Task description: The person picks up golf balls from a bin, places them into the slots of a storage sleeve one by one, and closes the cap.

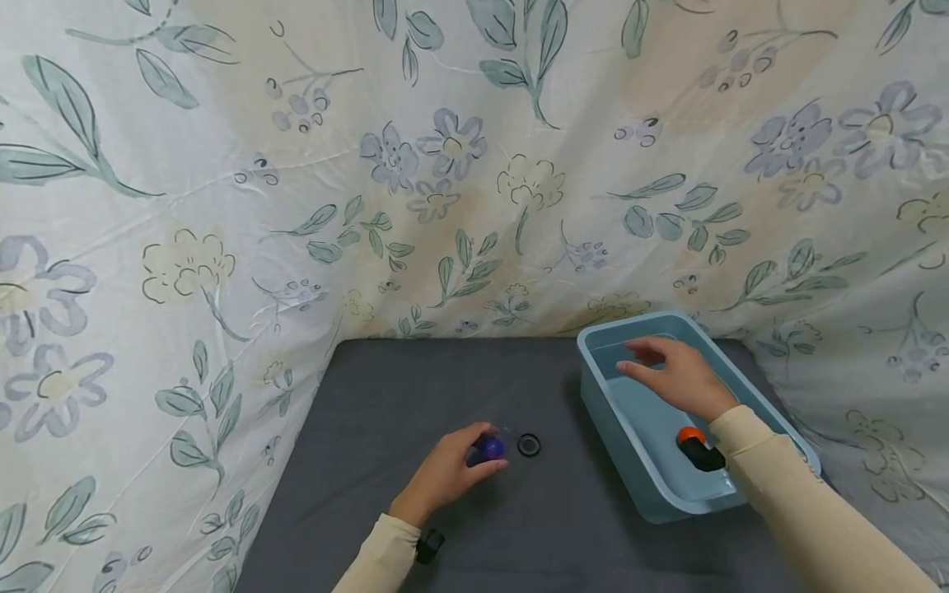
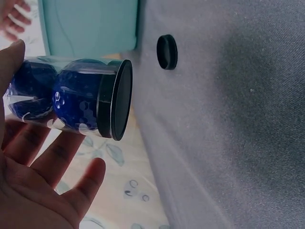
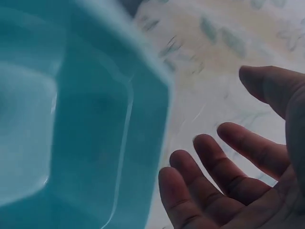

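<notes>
Gripping a clear cylinder (image 2: pixel 47 121) between thumb and fingers, the left hand (image 1: pixel 443 471) is at the near part of a dark grey cloth surface (image 1: pixel 385 395), clamped on the cylinder; blue balls (image 2: pixel 78 95) show through its wall, two of them in the left wrist view, and a black cap (image 2: pixel 123 101) covers the end turned away from the palm; the hand hides part of the cylinder in the head view; a black device (image 1: pixel 430 545) sits at that wrist, beside the cream sleeve (image 1: pixel 381 553); just beyond the fingertips, a round black lid (image 1: pixel 529 445) lies on the cloth, between the left hand and a light blue bin (image 1: pixel 611 428); the bin stands to the right, its high walls around a bare floor and one orange thing (image 1: pixel 691 433), partly covered from sight by another black device (image 1: pixel 700 455) at the right wrist; the right sleeve (image 1: pixel 808 494) crosses in front of the bin's near right side; the right hand (image 1: pixel 678 379) hangs over the bin, thumb and fingers apart and loosely bent; farther back, floral fabric (image 1: pixel 460 247) rises behind the surface and along both sides
</notes>
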A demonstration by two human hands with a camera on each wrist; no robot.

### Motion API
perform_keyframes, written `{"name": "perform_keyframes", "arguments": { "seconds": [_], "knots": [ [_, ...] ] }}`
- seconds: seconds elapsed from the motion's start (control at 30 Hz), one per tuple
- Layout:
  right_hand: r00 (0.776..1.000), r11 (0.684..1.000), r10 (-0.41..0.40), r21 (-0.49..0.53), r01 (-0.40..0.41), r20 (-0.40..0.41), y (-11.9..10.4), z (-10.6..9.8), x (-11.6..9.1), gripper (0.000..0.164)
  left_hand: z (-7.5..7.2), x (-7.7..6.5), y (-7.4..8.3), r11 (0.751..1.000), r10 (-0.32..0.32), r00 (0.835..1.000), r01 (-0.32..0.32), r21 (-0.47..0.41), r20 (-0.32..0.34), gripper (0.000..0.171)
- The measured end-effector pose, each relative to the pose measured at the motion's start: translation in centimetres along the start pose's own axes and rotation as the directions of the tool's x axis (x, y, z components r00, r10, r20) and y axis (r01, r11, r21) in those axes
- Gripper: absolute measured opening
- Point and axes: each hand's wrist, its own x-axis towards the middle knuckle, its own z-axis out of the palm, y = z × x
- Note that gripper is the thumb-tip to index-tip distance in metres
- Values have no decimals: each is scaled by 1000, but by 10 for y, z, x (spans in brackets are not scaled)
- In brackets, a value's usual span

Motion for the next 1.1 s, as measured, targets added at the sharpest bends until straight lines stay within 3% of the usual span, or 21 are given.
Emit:
{"name": "perform_keyframes", "arguments": {
  "seconds": [0.27, 0.57, 0.87, 1.1],
  "knots": [
    [988, 990, 102, -112, -90, 111, 39, -4, 8, 71, 2, 1, -2, 1000, 1, 1000, -1, 13, -7, 59],
    [960, 956, 213, -244, -166, 181, 73, 11, 12, 67, 2, 0, -2, 1000, -3, 1000, 3, 5, -14, 59],
    [910, 904, 343, -345, -252, 233, 110, 35, 14, 64, 6, -2, -2, 999, -19, 1000, 19, 29, -3, 55],
    [873, 862, 390, -450, -234, 293, 127, 40, 14, 48, 7, -3, -2, 999, -35, 999, 35, 24, -1, 57]
  ]
}}
